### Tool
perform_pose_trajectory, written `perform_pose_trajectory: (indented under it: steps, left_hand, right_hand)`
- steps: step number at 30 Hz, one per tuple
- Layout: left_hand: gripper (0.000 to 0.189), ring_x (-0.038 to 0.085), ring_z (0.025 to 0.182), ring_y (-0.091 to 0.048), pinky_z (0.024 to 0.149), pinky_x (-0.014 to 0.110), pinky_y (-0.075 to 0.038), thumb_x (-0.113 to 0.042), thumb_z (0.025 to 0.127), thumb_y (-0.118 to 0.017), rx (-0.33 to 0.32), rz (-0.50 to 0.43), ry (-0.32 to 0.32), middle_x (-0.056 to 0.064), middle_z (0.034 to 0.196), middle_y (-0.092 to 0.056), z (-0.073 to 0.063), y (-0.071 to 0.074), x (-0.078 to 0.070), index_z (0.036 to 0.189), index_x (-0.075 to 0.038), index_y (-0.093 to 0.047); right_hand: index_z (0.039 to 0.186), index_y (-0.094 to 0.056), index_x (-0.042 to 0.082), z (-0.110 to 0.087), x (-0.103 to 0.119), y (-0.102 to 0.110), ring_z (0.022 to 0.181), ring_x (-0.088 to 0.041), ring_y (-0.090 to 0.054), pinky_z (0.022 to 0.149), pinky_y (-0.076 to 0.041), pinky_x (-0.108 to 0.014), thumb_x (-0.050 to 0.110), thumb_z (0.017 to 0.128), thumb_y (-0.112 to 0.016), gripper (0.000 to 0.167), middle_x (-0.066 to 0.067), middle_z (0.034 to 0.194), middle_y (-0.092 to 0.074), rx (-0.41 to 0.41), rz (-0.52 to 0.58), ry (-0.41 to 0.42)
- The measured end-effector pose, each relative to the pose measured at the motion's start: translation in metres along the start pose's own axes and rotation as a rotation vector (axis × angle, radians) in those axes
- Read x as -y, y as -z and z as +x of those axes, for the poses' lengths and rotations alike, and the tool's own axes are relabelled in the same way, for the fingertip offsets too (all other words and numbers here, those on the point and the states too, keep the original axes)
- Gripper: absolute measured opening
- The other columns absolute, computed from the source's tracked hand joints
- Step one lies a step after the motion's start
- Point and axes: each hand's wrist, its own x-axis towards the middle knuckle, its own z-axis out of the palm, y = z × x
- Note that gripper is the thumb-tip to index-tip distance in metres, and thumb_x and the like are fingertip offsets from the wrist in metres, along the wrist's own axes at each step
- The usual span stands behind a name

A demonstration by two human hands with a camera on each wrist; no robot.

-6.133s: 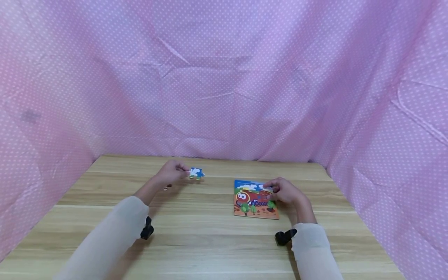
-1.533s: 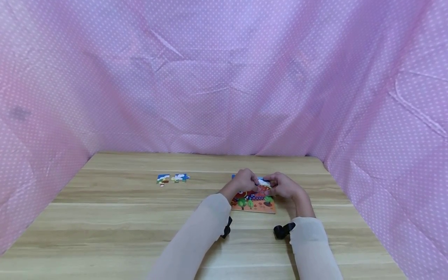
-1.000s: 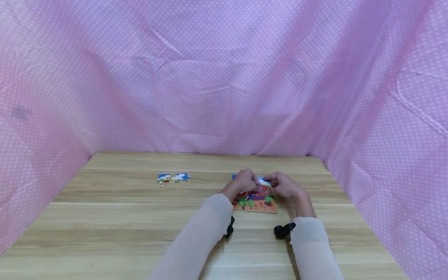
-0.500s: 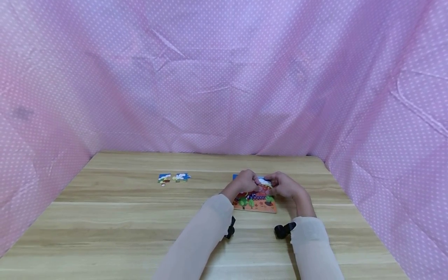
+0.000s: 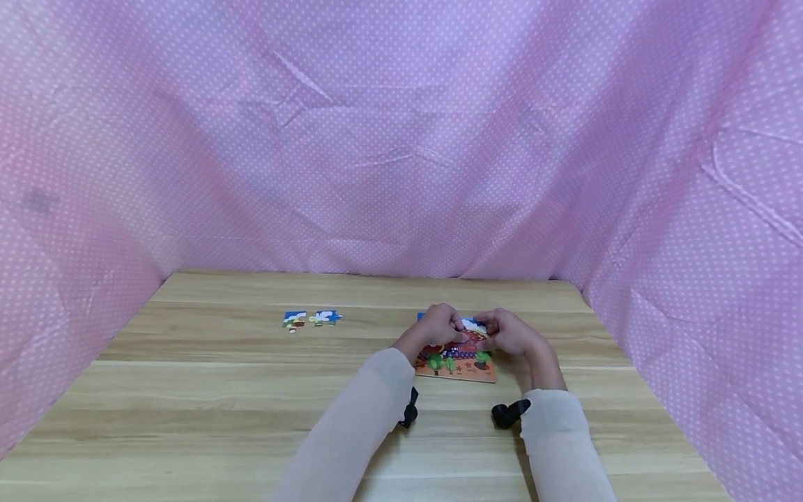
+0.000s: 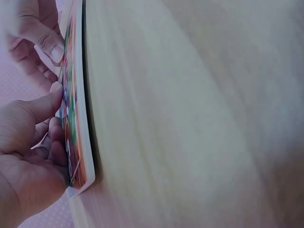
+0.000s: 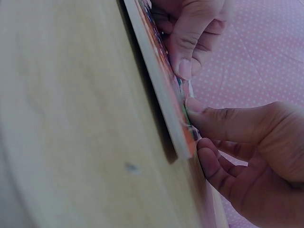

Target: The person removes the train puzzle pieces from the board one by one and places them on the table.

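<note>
Left hand [image 5: 442, 324] and right hand [image 5: 511, 333], fingers bent, touch a nearly square, flat, colourful picture puzzle [image 5: 461, 369] on the pale wood-grain surface [image 5: 251, 418]; whether either pinches anything is unclear. Its blue edge faces away, its orange edge runs crosswise near the wearer. Both hands partly cover it. Well left lie two small blue-and-white jigsaw pieces [image 5: 325, 318], side by side.

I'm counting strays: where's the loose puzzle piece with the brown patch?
In the head view, the brown-patched piece lies on the left half of the table, just left of the other loose piece.
</note>
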Motion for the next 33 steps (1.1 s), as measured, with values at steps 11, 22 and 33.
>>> perform_pose_trajectory:
  steps: [11,22,33]
  left_hand:
    - [0.011,0.011,0.08,-0.058,0.076,0.025,-0.05,-0.015,0.091,-0.08,-0.014,-0.034,-0.033,-0.001,0.085,-0.065,0.0,0.018,0.007,0.09,-0.011,-0.07]
    - [0.011,0.015,0.087,-0.057,0.079,0.028,-0.05,-0.019,0.093,-0.078,-0.061,-0.056,-0.053,0.001,0.093,-0.063,-0.014,0.047,0.02,0.094,-0.012,-0.069]
    - [0.01,0.018,0.087,-0.054,0.076,0.03,-0.047,-0.012,0.092,-0.078,-0.1,-0.11,-0.03,0.004,0.093,-0.061,-0.03,0.078,0.046,0.093,-0.011,-0.069]
  right_hand:
    - [0.139,-0.061,0.002,0.001,0.001,0.0,0.09,-0.023,-0.048,0.077,-0.04,-0.035,0.003,0.088,-0.079,0.054,-0.01,0.104,-0.06,0.002,-0.012,-0.001]
    - [0.141,-0.059,0.003,0.001,0.0,0.0,0.103,-0.027,-0.048,0.089,-0.041,-0.041,0.007,0.088,-0.08,0.057,-0.013,0.115,-0.057,-0.024,-0.027,-0.069]
    - [0.143,-0.058,0.003,-0.002,0.003,-0.002,0.101,-0.028,-0.047,0.086,-0.041,-0.04,0.006,0.089,-0.079,0.058,-0.015,0.113,-0.056,-0.04,-0.012,-0.08]
